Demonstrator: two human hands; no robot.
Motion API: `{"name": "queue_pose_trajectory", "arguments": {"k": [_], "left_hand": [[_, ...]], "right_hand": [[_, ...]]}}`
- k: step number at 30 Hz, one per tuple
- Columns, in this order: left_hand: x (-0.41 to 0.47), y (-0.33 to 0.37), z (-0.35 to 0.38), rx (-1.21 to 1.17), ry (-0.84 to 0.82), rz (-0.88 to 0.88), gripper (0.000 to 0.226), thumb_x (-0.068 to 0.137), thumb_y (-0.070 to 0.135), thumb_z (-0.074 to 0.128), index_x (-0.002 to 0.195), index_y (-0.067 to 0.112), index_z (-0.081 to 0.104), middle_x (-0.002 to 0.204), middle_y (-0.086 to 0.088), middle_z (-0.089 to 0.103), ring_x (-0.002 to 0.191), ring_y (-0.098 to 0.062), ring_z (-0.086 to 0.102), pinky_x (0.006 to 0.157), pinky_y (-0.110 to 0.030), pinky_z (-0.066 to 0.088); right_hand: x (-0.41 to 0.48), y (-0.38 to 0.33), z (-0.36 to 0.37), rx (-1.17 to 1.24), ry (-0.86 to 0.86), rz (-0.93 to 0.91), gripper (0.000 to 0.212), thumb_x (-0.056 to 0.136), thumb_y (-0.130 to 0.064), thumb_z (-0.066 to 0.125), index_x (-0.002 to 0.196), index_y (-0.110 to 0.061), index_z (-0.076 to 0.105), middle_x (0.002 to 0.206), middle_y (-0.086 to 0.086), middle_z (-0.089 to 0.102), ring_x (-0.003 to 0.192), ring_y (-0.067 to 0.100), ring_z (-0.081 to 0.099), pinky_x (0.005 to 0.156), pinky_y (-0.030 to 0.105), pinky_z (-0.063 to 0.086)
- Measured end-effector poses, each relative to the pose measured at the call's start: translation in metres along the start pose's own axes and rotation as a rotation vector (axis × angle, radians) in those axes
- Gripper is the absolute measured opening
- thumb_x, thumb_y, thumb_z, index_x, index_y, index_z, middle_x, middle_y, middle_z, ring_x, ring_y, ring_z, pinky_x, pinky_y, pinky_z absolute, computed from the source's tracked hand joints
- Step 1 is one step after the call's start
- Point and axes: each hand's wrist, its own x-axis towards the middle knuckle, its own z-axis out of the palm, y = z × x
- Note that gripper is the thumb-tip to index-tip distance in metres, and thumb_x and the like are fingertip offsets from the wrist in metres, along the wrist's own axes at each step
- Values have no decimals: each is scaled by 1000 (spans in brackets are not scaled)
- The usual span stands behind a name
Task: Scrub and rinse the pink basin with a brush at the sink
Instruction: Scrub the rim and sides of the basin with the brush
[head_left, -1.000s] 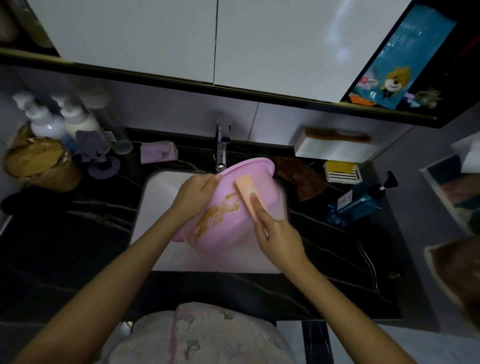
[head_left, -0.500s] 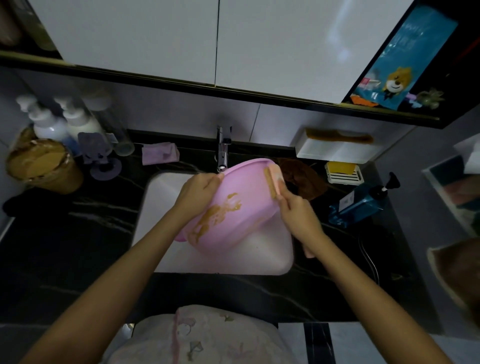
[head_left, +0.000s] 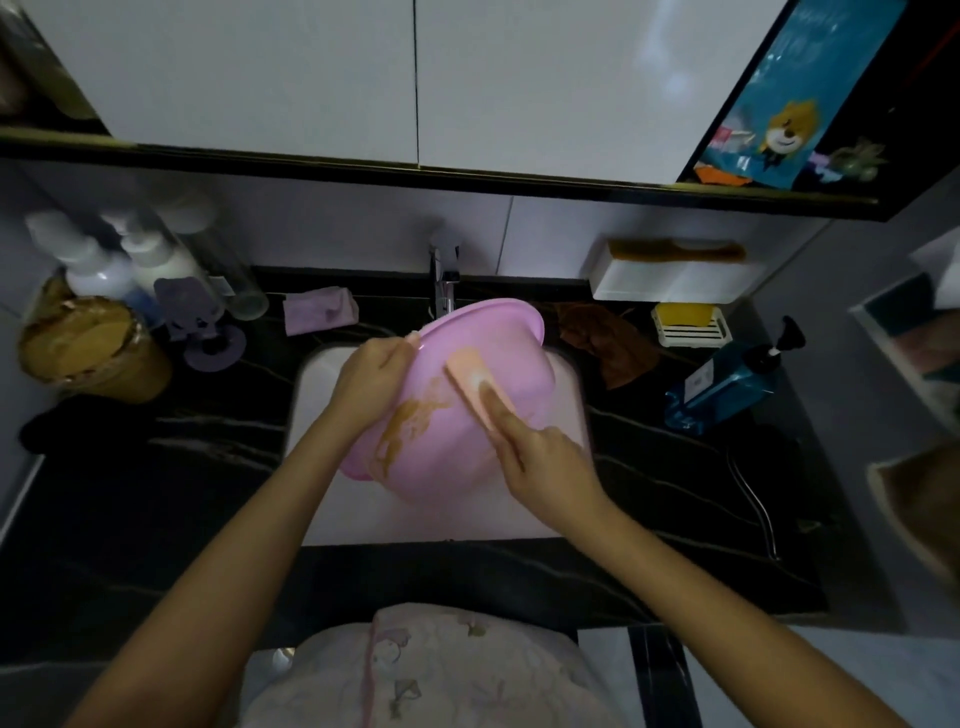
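Scrub underway: L hand grips rim of round pink plastic basin, R hand holds flat peach brush on it; brown smear btwn grips uncleared, rinse pending

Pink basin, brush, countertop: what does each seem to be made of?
The pink basin looks like moulded plastic: smooth, evenly coloured, thin rim, slight sheen. The brush seems plastic too, with a smooth peach back; its bristles are hidden. The countertop looks like polished black stone or an imitation, given the pale veins.
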Motion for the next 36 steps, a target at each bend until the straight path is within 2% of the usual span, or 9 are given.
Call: {"name": "queue_pose_trajectory", "arguments": {"k": [6,8,12,17,19,22,28,33,36], "left_hand": [[1,7,5,14,-48,14,50,90,52,32,58,15,39,56,1,46,56,-17,42,57,-33,32],[5,11,7,51,-51,15,49,90,51,31,56,16,37,56,1,46,56,-19,44,56,-32,30],[8,5,1,52,-39,3,49,90,51,30,56,17,36,56,0,46,56,-20,43,57,-33,31],[11,11,9,76,-58,28,51,90,53,28,59,14,42,61,-6,52,61,-25,49,58,-35,36],[10,7,5,56,-41,19,54,89,54,28,60,12,45,63,-11,55,62,-29,52,58,-36,38],[6,6,2,46,-38,5,57,87,57,27,60,10,46,62,-11,55,63,-29,53,57,-37,38],[7,27,17,160,-54,43,47,98,41,36,56,20,40,61,-3,51,66,-27,52,58,-32,33],[14,18,5,175,-42,10,50,99,44,33,58,16,43,59,-3,51,65,-27,52,54,-32,28],[10,23,8,189,-75,11,49,100,39,34,57,19,39,57,1,48,64,-26,49,55,-32,27]], "right_hand": [[44,45,-24,180,87,369,50,101,-31,35,150,-28,24,80,10,59,70,23,60,54,31,46],[47,22,-15,224,113,300,50,102,-31,34,150,-28,22,74,5,55,62,18,55,46,21,36],[5,14,-19,105,-85,71,51,100,-32,36,148,-39,19,86,20,65,76,34,61,58,35,41],[52,46,-27,197,70,377,49,101,-29,34,149,-26,24,89,15,64,74,23,61,57,29,48],[54,25,-17,201,58,261,52,102,-30,33,151,-28,17,83,12,62,67,20,59,47,19,38],[17,12,-15,130,-104,25,53,101,-33,32,149,-42,11,87,17,65,73,29,62,57,30,39],[48,41,-18,221,127,406,49,101,-33,33,149,-35,23,85,12,62,72,26,63,58,34,46],[0,-16,8,119,-62,94,54,100,-40,25,147,-43,-2,80,13,63,71,31,61,61,37,47],[8,12,-3,-31,54,257,54,98,-39,21,146,-39,-4,63,4,50,50,20,49,48,34,41]]}}
